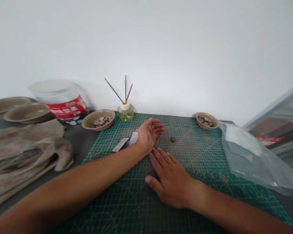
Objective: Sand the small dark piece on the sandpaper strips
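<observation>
My left hand rests on the green cutting mat with its fingers apart and nothing in them. Just left of it lie a flat greyish strip and a pale strip, whose far end is close to my wrist. My right hand lies flat and open on the mat, its fingertips close to my left hand. A small dark chip sits on the mat beyond my right hand, untouched.
A tan bowl of small chips and another stand at the mat's far edge, with a reed diffuser between them. A clear plastic bag overlaps the right edge. Brown cloth, stacked bowls and a lidded plastic tub are left.
</observation>
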Tool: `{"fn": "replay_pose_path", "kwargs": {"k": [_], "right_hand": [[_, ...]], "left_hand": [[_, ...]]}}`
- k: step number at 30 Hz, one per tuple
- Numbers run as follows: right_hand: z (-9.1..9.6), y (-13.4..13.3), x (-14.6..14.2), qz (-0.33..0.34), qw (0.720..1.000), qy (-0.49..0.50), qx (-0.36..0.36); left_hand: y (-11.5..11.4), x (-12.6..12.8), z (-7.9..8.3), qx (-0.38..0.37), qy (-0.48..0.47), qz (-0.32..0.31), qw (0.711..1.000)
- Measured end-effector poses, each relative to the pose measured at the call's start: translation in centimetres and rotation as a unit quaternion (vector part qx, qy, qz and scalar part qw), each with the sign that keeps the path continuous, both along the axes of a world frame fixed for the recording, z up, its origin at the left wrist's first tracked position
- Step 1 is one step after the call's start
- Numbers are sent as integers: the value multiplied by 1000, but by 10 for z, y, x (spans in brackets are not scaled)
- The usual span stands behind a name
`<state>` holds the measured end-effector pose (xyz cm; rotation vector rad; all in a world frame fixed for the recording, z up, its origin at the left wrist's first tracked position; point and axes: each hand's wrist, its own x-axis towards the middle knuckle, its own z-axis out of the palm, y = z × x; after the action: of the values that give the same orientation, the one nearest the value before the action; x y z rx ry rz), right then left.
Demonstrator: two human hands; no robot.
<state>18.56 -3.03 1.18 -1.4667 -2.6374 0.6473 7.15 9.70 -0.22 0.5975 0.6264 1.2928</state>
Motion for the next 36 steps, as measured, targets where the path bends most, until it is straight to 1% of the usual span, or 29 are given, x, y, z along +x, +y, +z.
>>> {"fn": "replay_pose_path", "kwargs": {"k": [7,10,16,22,25,26,28,30,32,33,34,35,36], "right_hand": [[-10,31,13,-41,996,-13,78],[-15,45,20,-50,994,-13,97],[-20,67,32,-81,989,-20,123],[-24,77,40,-105,987,-16,124],[-25,80,41,-121,985,15,124],[-24,80,41,-128,983,44,121],[-19,80,41,-143,974,149,93],[-10,79,41,-150,947,283,31],[0,75,40,-147,907,392,-38],[4,73,40,-142,891,426,-65],[8,70,40,-139,881,444,-85],[11,67,40,-142,876,450,-97],[13,65,40,-150,877,444,-103]], "left_hand": [[-6,0,0,15,12,17,1000],[-8,1,0,24,17,17,999],[-8,1,0,36,28,16,999],[-7,1,-3,52,50,12,997],[-6,3,-5,70,78,10,994],[-6,4,-6,80,91,11,993],[-8,8,-7,109,124,20,986],[-13,11,-6,143,154,33,977],[-21,14,-5,195,193,43,961],[-25,14,-4,232,227,44,945],[-28,13,-4,272,270,44,923],[-32,13,-3,312,320,45,893],[-35,12,-3,347,372,44,860]]}}
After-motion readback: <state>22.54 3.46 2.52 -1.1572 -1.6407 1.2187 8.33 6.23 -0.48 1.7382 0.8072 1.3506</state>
